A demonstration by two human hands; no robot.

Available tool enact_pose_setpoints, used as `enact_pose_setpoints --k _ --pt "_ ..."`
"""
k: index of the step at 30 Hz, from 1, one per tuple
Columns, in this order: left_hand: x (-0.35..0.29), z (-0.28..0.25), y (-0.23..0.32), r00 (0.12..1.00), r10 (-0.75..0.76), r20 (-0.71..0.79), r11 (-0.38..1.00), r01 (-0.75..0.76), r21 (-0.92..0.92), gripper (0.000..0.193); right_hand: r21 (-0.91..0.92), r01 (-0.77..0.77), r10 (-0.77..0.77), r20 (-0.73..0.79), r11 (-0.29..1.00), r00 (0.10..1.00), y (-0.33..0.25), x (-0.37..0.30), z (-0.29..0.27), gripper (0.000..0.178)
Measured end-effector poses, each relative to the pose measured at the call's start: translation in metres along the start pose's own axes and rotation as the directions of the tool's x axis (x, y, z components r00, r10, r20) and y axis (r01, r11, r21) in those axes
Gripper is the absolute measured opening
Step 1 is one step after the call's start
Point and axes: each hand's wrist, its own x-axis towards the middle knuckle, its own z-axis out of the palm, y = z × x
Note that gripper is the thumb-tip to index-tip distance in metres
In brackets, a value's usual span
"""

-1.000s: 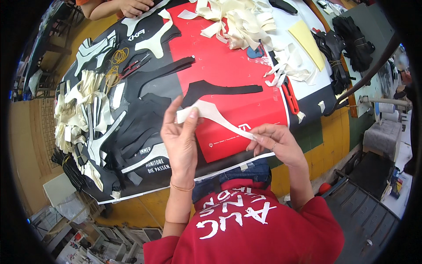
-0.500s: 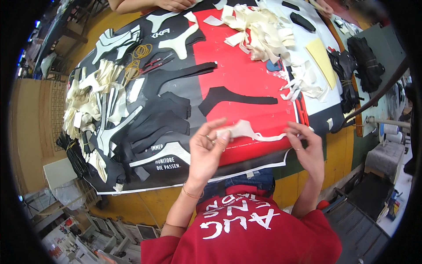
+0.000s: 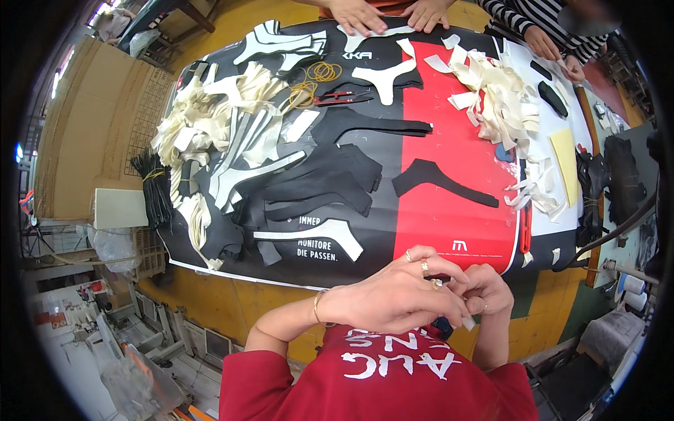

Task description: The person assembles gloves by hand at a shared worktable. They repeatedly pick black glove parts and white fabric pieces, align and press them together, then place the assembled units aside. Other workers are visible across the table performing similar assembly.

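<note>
Close in front of my shirt, past the table's near edge, my left hand (image 3: 411,298) and my right hand (image 3: 489,288) are pressed together. Both have curled fingers around a cream fabric piece (image 3: 468,323); only a small end of it shows under the fingers, and the rest is hidden. Beyond them on the table mat lies a black fabric cutout (image 3: 444,182) on the red part. A white cutout with dark edging (image 3: 316,237) lies left of my hands, near a stack of black cutouts (image 3: 323,179).
Cream fabric scraps (image 3: 491,88) heap at the far right, and more cream pieces (image 3: 189,130) pile at the left. Red-handled snips (image 3: 337,98) lie by yellow rubber bands (image 3: 323,71). Across the table, another person's hands (image 3: 358,15) rest on a white cutout; a striped-sleeved person (image 3: 537,38) works right.
My hands have come together and drawn nearer my body; the cream piece, earlier stretched between them, is now mostly hidden. The view has shifted, showing more of the people opposite.
</note>
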Motion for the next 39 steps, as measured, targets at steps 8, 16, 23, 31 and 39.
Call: enact_pose_setpoints --k 8,16,23,31,39 --pt "-0.002 -0.089 -0.057 0.823 -0.253 -0.509 0.762 0.494 0.419 0.025 0.003 0.126 -0.112 -0.43 0.992 0.896 0.018 -0.006 0.011 0.024" --pt "-0.024 -0.145 -0.117 0.583 -0.236 -0.778 0.257 0.809 0.528 0.043 -0.201 0.051 -0.171 -0.64 0.978 0.749 0.009 -0.003 0.012 0.017" --pt "-0.035 -0.117 -0.073 0.701 -0.18 -0.69 0.352 0.701 0.62 0.033 -0.274 0.039 -0.233 -0.723 0.961 0.651 0.014 0.001 0.011 0.005" --pt "-0.066 -0.093 -0.068 0.76 -0.278 -0.588 0.441 0.645 0.625 0.029 -0.291 0.004 -0.241 -0.783 0.957 0.573 0.015 0.009 0.016 0.008" --pt "-0.06 -0.106 -0.054 0.742 -0.218 -0.635 0.768 0.531 0.358 0.013 -0.386 0.052 -0.355 -0.775 0.921 0.523 0.012 -0.005 0.016 0.01"
